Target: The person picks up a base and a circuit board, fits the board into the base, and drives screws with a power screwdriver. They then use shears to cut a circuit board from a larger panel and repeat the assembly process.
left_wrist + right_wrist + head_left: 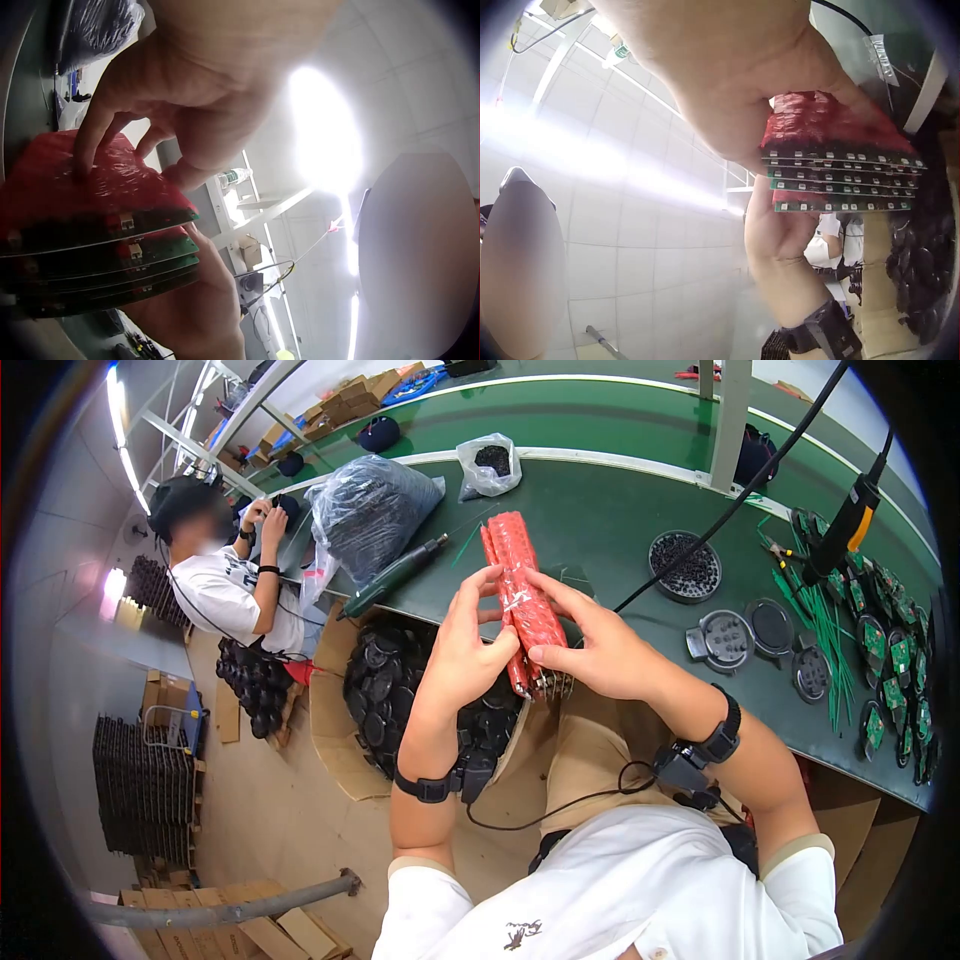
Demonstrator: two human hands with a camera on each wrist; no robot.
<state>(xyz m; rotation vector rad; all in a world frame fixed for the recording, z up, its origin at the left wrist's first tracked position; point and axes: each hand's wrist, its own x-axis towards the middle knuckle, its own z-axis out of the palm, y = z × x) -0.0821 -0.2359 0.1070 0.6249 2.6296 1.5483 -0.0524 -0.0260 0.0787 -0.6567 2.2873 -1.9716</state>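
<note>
Between my two hands is a stack of circuit boards (518, 565) in shiny red plastic wrap, raised above the bench's front edge. My left hand (465, 645) grips its left side, thumb toward the near end. On the other side my right hand (612, 652) holds it, fingers along the wrap and thumb near the lower end. Several green board edges (161, 259) poke out of the wrap in the left wrist view. Rows of small pale components line the exposed board edges (840, 180) in the right wrist view.
An open carton of black round parts (375, 700) stands below the bench (590, 495). On the bench lie a green power screwdriver (395, 577), a bowl of small black pieces (685, 565), black round housings (722, 640) and loose circuit boards (895, 650). Another person (225, 580) sits at left.
</note>
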